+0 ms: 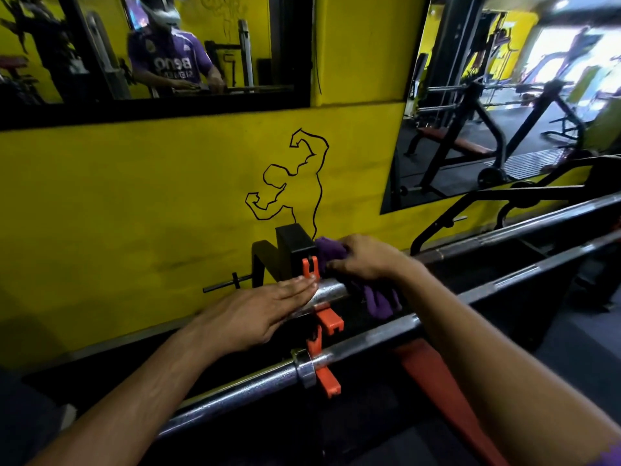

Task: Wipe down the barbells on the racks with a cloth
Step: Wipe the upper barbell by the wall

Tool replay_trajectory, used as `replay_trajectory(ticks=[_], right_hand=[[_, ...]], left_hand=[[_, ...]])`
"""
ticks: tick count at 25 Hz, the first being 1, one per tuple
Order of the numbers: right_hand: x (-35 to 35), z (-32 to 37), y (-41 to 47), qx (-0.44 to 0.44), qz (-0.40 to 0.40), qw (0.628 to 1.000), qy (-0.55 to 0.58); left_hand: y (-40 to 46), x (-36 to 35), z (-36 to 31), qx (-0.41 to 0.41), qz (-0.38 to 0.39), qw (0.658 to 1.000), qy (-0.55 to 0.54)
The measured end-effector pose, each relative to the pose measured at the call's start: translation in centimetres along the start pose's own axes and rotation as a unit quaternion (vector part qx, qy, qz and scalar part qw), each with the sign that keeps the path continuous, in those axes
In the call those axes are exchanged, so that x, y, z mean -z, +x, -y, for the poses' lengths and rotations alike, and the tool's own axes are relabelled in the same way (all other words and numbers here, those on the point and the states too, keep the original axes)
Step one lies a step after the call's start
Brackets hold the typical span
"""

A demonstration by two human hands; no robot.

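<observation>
Wiping the upper barbell beside its orange rack hook.

The left hand [258,314] lies flat on the chrome sleeve of the upper barbell [331,290], fingers straight and together, steadying it just left of the orange hook [309,267]. To the right, the right hand [366,260] bunches the purple cloth [379,302] against the bar, fingers curled round it. The lower barbell [235,390] sits nearer, untouched. Next, I'd say, the cloth wants drawing rightward along the shaft.

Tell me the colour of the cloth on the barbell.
Purple; the cloth shows best in the head view, under the right hand.
</observation>
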State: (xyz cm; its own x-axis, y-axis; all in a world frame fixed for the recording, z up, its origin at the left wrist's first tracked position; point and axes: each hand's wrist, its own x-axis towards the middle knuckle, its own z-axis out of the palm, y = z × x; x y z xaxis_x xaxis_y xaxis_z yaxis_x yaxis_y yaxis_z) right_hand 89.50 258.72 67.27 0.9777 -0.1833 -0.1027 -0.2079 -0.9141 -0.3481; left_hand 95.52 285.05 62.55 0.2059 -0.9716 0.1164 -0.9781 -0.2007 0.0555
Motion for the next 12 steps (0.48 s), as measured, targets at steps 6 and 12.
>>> replay_trajectory(ticks=[6, 12], right_hand=[[-10.5, -2.4, -9.3, 0.101, -0.308, 0.921, 0.218], [-17.0, -1.7, -12.7, -0.038, -0.37, 0.826, 0.423]], left_hand=[[0.0, 0.1, -0.3, -0.003, -0.011, 1.0, -0.026], [-0.1, 0.0, -0.2, -0.002, -0.016, 1.0, -0.018]])
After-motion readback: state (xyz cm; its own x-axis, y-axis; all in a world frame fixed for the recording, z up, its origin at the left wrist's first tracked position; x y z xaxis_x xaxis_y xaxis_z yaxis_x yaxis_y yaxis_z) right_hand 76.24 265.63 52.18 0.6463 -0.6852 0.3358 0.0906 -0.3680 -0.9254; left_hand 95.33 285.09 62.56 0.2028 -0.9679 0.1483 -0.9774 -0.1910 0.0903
